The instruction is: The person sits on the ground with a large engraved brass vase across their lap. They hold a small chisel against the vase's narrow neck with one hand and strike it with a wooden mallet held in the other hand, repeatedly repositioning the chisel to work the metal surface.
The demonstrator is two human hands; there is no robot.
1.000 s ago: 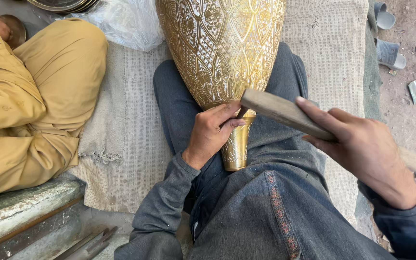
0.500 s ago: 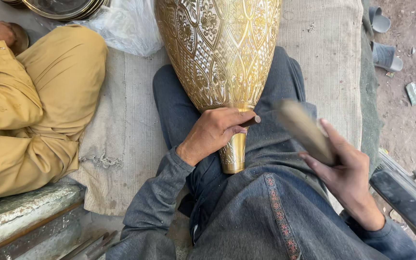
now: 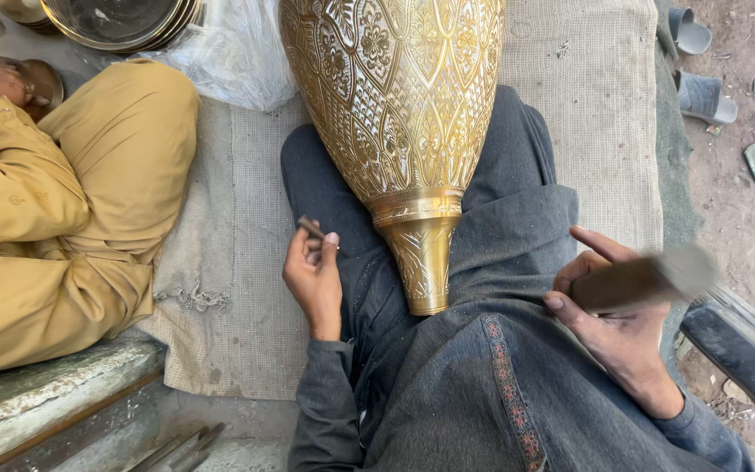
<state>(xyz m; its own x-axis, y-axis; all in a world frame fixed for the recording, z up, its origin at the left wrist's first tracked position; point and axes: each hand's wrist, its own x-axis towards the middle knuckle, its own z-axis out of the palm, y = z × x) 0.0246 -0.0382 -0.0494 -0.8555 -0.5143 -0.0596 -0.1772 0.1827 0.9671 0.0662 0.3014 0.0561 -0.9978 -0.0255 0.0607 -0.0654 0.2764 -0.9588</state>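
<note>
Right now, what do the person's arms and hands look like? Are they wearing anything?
Both arms are covered by long, dark grey sleeves that end at the wrists. The left hand and the right hand are bare, with no gloves. No ring, watch or bracelet shows. The fingers look dusty. The grey cloth is speckled with fine dust.

A coarse grey-beige woven mat [image 3: 570, 105] is covering the ground, its frayed edge hanging over a stone ledge [image 3: 45, 398]; a crumpled clear plastic bag [image 3: 238, 57] is lying on it at top; bare dirt ground [image 3: 744, 201] is carrying grey sandals [image 3: 701, 92] and scattered debris at right.
</note>
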